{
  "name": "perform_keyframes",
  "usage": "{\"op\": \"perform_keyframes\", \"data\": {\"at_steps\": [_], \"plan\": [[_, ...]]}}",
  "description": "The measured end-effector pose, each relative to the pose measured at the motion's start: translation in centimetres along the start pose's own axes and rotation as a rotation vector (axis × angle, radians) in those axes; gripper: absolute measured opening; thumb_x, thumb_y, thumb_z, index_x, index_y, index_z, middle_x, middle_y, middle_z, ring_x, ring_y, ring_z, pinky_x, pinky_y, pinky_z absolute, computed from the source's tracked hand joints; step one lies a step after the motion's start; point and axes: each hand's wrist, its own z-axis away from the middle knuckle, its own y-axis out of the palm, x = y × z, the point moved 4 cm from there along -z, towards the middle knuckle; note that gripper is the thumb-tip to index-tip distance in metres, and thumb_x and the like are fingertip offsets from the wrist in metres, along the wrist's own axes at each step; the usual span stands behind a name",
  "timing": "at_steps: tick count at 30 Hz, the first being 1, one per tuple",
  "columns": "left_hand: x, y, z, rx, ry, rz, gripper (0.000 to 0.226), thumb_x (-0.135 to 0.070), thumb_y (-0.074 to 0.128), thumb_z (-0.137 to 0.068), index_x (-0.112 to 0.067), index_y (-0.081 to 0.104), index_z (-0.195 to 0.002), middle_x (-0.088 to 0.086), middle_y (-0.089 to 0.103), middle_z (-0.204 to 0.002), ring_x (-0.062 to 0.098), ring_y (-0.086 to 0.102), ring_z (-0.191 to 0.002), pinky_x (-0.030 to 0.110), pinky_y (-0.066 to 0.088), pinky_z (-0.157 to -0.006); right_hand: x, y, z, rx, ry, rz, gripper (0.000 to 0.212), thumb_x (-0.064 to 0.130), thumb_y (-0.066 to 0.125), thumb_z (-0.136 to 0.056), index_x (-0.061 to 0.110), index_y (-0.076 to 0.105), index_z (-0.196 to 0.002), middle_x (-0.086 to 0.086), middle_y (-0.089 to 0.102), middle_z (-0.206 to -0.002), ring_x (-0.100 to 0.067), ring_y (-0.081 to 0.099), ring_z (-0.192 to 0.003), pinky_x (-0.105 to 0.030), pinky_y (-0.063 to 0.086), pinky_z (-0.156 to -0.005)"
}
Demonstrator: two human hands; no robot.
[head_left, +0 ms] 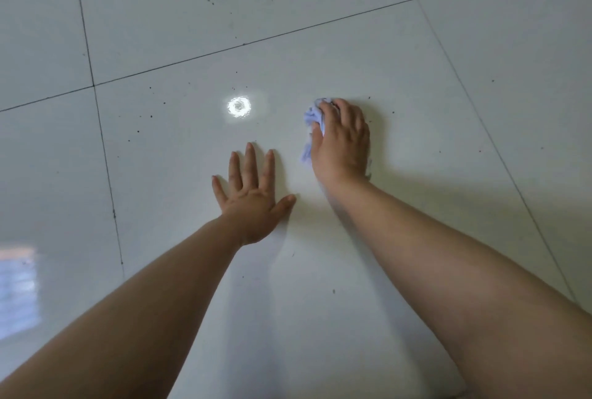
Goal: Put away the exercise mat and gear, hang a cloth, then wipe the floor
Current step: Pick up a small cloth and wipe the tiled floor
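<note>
Glossy white floor tiles with dark grout lines and scattered dark specks fill the view, a round light reflection among them. On the floor, the left hand lies flat with fingers spread, holding nothing. Near it, the right hand curls over a bunched pale blue cloth, pressing it to the tile.
</note>
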Motion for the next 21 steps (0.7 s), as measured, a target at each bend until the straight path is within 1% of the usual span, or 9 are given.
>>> {"op": "perform_keyframes", "data": {"at_steps": [2, 5, 7, 9, 12, 14, 17, 19, 21], "plan": [[-0.1, -0.1, 0.0, 0.008, -0.004, -0.007, 0.08, -0.063, 0.024, -0.09, -0.032, -0.03, -0.14, 0.002, -0.042, -0.146, 0.027, -0.037, -0.135, 0.057, -0.014, -0.108, 1.0, 0.2, -0.4, 0.038, -0.154, -0.042, 0.036, 0.029, 0.049, -0.084, 0.017, 0.061, -0.116, -0.004, 0.058, -0.121, -0.029, 0.052, -0.112, -0.037, 0.039, -0.095], [-0.1, -0.1, 0.0, 0.023, -0.001, -0.016, 0.079, -0.062, 0.024, -0.091, -0.031, -0.03, -0.14, 0.002, -0.043, -0.145, 0.027, -0.037, -0.134, 0.057, -0.014, -0.108, 1.1, -0.2, 0.7, 0.099, -0.476, -0.123, 0.033, 0.023, 0.057, -0.083, 0.015, 0.063, -0.115, -0.006, 0.06, -0.116, -0.03, 0.054, -0.107, -0.035, 0.04, -0.091], [-0.1, -0.2, 0.1, 0.031, 0.0, -0.019, 0.079, -0.062, 0.023, -0.091, -0.031, -0.03, -0.14, 0.002, -0.044, -0.145, 0.027, -0.038, -0.134, 0.057, -0.014, -0.108, 0.5, -0.5, 1.3, 0.116, -0.581, -0.148, 0.03, 0.025, 0.055, -0.085, 0.014, 0.064, -0.112, -0.006, 0.06, -0.114, -0.028, 0.053, -0.105, -0.033, 0.039, -0.09], [0.0, -0.1, 0.2, 0.036, 0.002, -0.016, 0.079, -0.062, 0.023, -0.091, -0.031, -0.03, -0.14, 0.002, -0.044, -0.145, 0.027, -0.038, -0.134, 0.057, -0.014, -0.108, 0.4, -0.2, 1.1, 0.091, -0.521, -0.129, 0.032, 0.025, 0.053, -0.084, 0.015, 0.063, -0.113, -0.006, 0.06, -0.114, -0.028, 0.054, -0.105, -0.033, 0.038, -0.09], [0.0, 0.0, 0.2, 0.028, 0.007, -0.015, 0.079, -0.063, 0.023, -0.09, -0.031, -0.03, -0.14, 0.002, -0.044, -0.145, 0.027, -0.038, -0.134, 0.058, -0.015, -0.107, 1.9, 1.1, -1.0, 0.058, -0.285, -0.076, 0.036, 0.026, 0.05, -0.082, 0.015, 0.062, -0.114, -0.006, 0.059, -0.117, -0.029, 0.054, -0.108, -0.031, 0.033, -0.092], [-0.1, 0.0, 0.2, 0.022, 0.014, -0.019, 0.079, -0.063, 0.022, -0.09, -0.03, -0.03, -0.14, 0.002, -0.043, -0.145, 0.027, -0.038, -0.134, 0.058, -0.015, -0.107, 3.3, 1.8, -2.6, 0.09, -0.207, -0.04, 0.034, 0.024, 0.052, -0.083, 0.015, 0.061, -0.115, -0.006, 0.058, -0.12, -0.029, 0.051, -0.111, -0.03, 0.03, -0.093], [-0.4, -0.1, 0.1, 0.011, 0.024, -0.025, 0.079, -0.063, 0.021, -0.09, -0.029, -0.029, -0.141, 0.004, -0.042, -0.146, 0.028, -0.038, -0.134, 0.058, -0.014, -0.108, 4.3, 2.0, -3.6, 0.173, -0.25, -0.045, 0.034, 0.022, 0.055, -0.086, 0.016, 0.06, -0.118, -0.005, 0.056, -0.124, -0.029, 0.048, -0.115, -0.034, 0.032, -0.097], [-0.3, -0.1, 0.2, -0.002, 0.023, -0.021, 0.079, -0.064, 0.021, -0.09, -0.029, -0.028, -0.142, 0.004, -0.041, -0.146, 0.028, -0.038, -0.134, 0.057, -0.014, -0.108, 4.2, 1.3, -2.7, 0.183, -0.373, -0.092, 0.034, 0.024, 0.054, -0.084, 0.015, 0.063, -0.115, -0.006, 0.06, -0.117, -0.031, 0.053, -0.109, -0.038, 0.041, -0.093], [-0.2, 0.0, 0.3, -0.009, 0.013, -0.022, 0.079, -0.064, 0.021, -0.089, -0.03, -0.027, -0.142, 0.003, -0.042, -0.146, 0.027, -0.037, -0.135, 0.057, -0.013, -0.108, 3.1, 0.5, -1.2, 0.22, -0.487, -0.108, 0.037, 0.03, 0.048, -0.084, 0.015, 0.064, -0.114, -0.006, 0.061, -0.115, -0.031, 0.055, -0.106, -0.037, 0.043, -0.09]]}}
